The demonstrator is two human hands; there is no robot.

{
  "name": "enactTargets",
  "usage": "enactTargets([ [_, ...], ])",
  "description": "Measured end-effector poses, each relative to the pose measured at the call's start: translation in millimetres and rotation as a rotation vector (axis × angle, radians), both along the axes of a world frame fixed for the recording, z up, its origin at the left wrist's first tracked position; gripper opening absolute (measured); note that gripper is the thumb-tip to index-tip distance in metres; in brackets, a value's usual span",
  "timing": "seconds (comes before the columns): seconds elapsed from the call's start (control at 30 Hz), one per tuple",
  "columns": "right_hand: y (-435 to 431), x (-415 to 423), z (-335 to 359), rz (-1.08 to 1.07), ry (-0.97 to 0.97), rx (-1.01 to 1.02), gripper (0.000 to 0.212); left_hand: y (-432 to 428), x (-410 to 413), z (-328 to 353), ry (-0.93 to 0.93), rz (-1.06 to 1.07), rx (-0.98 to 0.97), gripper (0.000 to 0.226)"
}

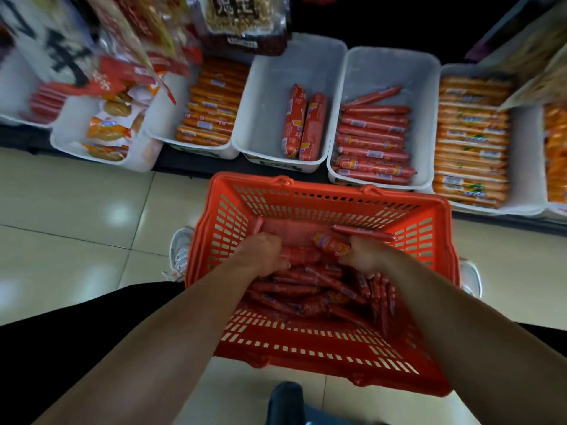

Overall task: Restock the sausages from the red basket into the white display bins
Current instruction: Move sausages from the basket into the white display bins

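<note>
Two hands (264,256) (365,256) around sausages (306,289) in one red basket (325,189)

Pale glossy floor tiles (76,210) spread beneath. A white sneaker (181,253) sits just left of the left hand (264,256), a second sneaker (471,277) right of the right hand (365,256). Snack bags (245,19) hang well ahead of both.

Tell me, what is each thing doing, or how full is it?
Red basket: on floor, holds many sausages.
Left-hand grip: curled round sausages in basket.
Right-hand grip: curled round one labelled sausage.
Middle white bin: nearly empty, two fat sausages.
Thin-sausage bin: roughly half full.
</note>
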State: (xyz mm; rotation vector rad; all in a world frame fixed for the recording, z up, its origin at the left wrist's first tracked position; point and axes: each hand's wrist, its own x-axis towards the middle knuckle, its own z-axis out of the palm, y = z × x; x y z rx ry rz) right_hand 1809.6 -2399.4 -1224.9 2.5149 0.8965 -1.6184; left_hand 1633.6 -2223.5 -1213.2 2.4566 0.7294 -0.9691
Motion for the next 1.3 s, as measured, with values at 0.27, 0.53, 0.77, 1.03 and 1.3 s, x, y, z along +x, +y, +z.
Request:
enactTargets([
  [0.27, -20, -2, 91, 0.035, -0.043, 0.067, 0.054, 20, -26, 115, -0.135, 0.104, 0.104, 0.059],
  [0.53, -18, -4, 173, -0.092, -0.234, 0.390, 0.050, 51, -39, 174, -0.345, 0.478, 0.072, 0.050],
  [0.77, 16, 7, 179, -0.334, -0.302, 0.555, 0.060, 77, 20, 155, -0.460, 0.648, 0.056, 0.044],
  [1.03, 79, 36, 125, -0.384, -0.335, 0.571, 0.056, 117, 120, 97, -0.503, 0.730, 0.197, 0.044],
  [1.3, 183, 52, 77, -0.476, -0.300, 0.574, 0.052, 140, 86, 59, -0.704, 0.597, 0.168, 0.045],
])
